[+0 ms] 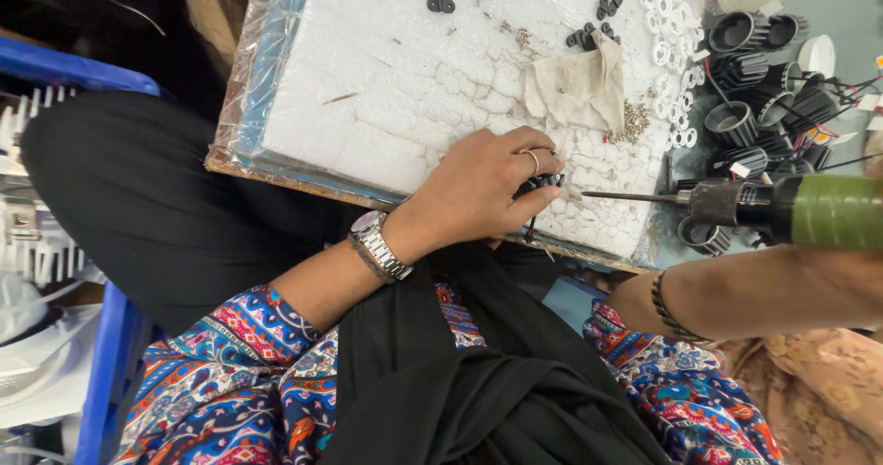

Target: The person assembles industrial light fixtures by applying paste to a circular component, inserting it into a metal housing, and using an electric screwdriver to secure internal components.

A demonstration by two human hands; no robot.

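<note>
My left hand [487, 189], with a ring and a metal wristwatch, pinches a small black part [544, 183] against the white foam board [414, 79] on my lap. The thin bit of a green-bodied electric screwdriver [828, 209] points left, and its tip hovers just right of that part. My right hand [872, 267] is cut off by the right edge. Only its wrist and the forearm with a dark bracelet show under the tool it carries.
Loose screws [633, 120], black rings [598, 28], white rings [670, 56] and a beige cloth [579, 83] lie on the foam. Several black finned housings [754, 79] with wires are piled at the right. A blue crate [101, 355] holding white finned parts stands at the left.
</note>
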